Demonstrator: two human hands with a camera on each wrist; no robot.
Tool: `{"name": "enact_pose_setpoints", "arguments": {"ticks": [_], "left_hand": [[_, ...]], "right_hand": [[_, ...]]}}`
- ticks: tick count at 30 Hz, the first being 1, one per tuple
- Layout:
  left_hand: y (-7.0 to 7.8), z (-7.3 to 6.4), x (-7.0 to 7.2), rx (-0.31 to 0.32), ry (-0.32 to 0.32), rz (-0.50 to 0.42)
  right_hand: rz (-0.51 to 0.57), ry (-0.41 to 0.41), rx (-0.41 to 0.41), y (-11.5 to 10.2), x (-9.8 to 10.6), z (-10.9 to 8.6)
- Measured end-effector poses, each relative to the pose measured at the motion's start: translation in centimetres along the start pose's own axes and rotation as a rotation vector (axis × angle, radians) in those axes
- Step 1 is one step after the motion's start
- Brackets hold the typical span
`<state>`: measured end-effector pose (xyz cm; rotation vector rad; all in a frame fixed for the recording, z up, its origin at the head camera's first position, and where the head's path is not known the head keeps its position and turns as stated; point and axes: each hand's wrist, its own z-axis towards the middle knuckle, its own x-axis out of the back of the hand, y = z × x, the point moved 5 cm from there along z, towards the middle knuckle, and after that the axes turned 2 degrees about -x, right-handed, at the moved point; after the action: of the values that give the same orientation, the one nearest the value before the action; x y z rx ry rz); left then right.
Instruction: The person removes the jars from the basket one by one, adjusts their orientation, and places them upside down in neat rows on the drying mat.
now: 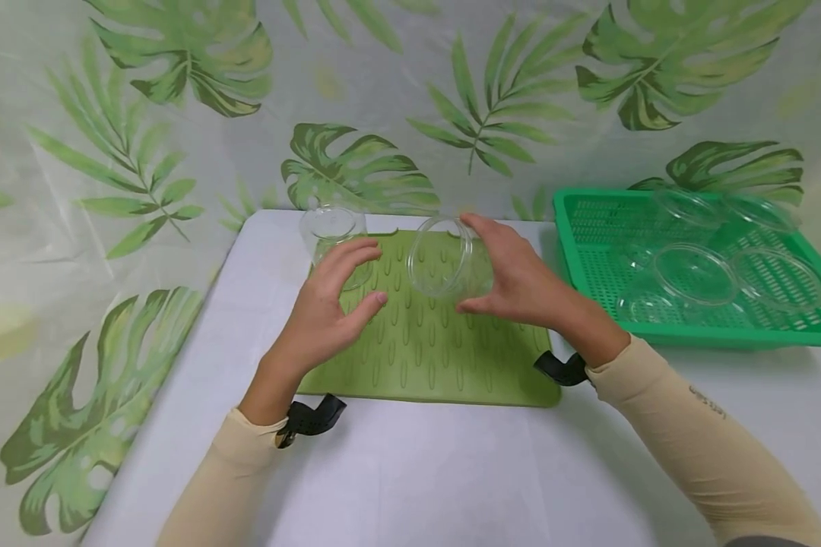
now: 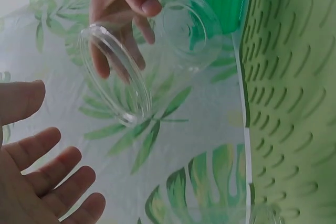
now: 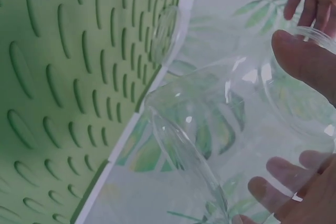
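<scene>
My right hand (image 1: pixel 516 270) grips a clear jar (image 1: pixel 479 266) around its side, thumb and fingers spread on opposite sides. The jar is tipped sideways over the green mat (image 1: pixel 424 372), its wide rimmed end toward the left hand. The right wrist view shows the jar's (image 3: pixel 210 108) see-through wall and the curled fingers around it. My left hand (image 1: pixel 324 304) is open, fingers apart and holding nothing, a short way left of the rim. Behind its fingers, a second clear jar (image 1: pixel 331 224) stands at the mat's back left corner, partly hidden.
A green plastic basket (image 1: pixel 684 334) holding several clear jars (image 1: pixel 698 277) sits on the right of the white table (image 1: pixel 410 471). A leaf-patterned sheet (image 1: pixel 383 91) hangs along the table's back and left. Each wrist wears a black camera mount (image 1: pixel 315 416).
</scene>
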<state>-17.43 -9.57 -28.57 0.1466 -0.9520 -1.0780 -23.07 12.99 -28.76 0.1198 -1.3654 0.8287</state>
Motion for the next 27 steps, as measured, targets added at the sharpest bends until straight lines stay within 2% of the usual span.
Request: {"name": "enact_pose_setpoints", "arguments": {"ticks": [11,21,27], "left_hand": [[0.8,1.6,-2.5,-0.011,-0.044,0.025],[0.9,1.6,-3.0,0.047,-0.098,0.052],[0.7,1.9,-3.5,0.048,-0.112,0.069]], "right_hand": [[0.001,0.033,0.065,0.0,-0.1,-0.1],[-0.011,0.003,0.065,0.2,-0.3,-0.2],[-0.022,0.014,0.082,0.3,-0.3,-0.2]]}}
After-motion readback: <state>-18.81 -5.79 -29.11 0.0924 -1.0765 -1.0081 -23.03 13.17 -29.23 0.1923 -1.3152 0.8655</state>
